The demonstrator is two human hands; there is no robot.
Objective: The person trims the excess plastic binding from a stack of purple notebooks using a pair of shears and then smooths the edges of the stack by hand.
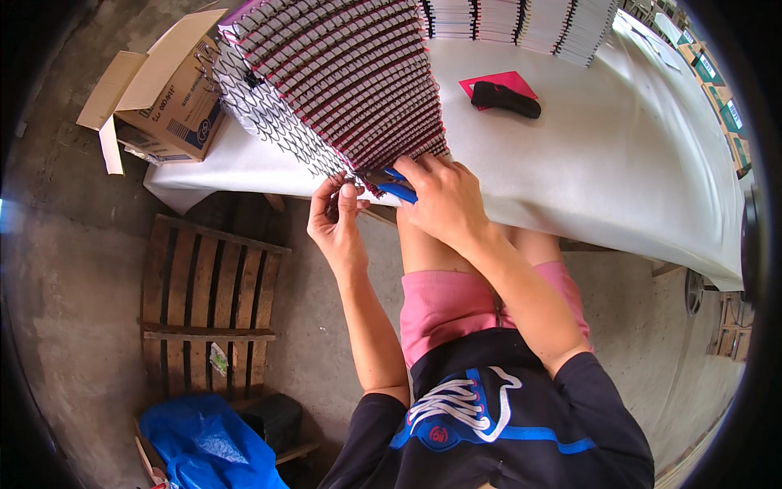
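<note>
A large stack of spiral-bound notebooks (350, 81) lies at the table's near edge, its rows of dark and maroon coils facing up. My right hand (446, 200) is closed around blue-handled cutting pliers (399, 191). The pliers' dark jaws point left, at the coil ends on the stack's near corner. Just left of the jaws, my left hand (338, 224) has its thumb and fingers pinched together at that corner. A small dark bunch, apparently coil pieces, shows between its fingers and palm. Loose coil ends stick out along the stack's left side.
More bound notebooks (521, 26) stand along the table's far side. A black pouch-like object (507, 99) lies on a red card (521, 81) on the white-covered table (595, 155). An open cardboard box (175, 106) sits at left. A wooden pallet (212, 301) and blue plastic bag (208, 444) are below left.
</note>
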